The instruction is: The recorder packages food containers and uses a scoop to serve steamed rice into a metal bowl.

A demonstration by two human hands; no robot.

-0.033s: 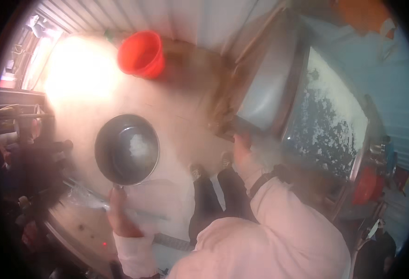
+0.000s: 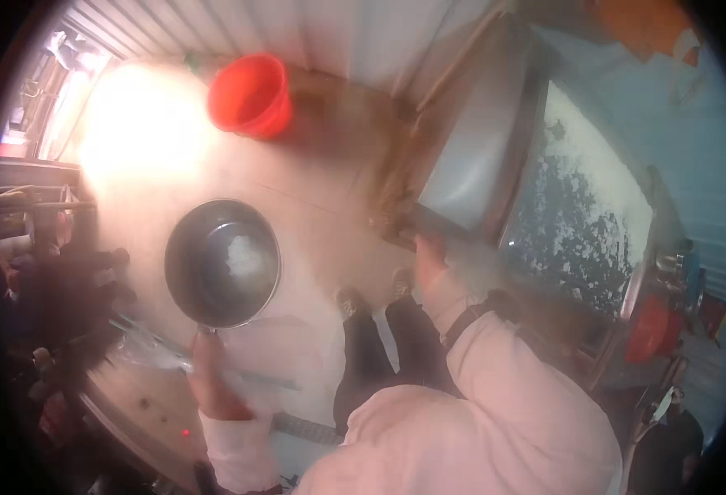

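Observation:
My left hand [image 2: 214,384] is closed at the near rim of a deep, dark round pot [image 2: 222,264], where its handle would be. The pot is held out over the pale floor, tilted so its inside shows. A whitish patch lies in its bottom; whether it is contents or glare I cannot make out. My right hand [image 2: 431,254] reaches forward to the near corner of a shiny grey metal panel [image 2: 466,177]. Its fingers are curled, and haze blurs whatever they hold.
A red bucket [image 2: 251,97] stands by the ribbed wall. To the right is a framed dark surface [image 2: 577,214] with patchy white covering. A red object [image 2: 654,328] sits beyond its near edge. Dark clutter [image 2: 66,280] lines the left side. Haze and a bright glare blur the view.
The pot has shifted very slightly to the left and away from me with my left hand. My right hand is nearly in the same place.

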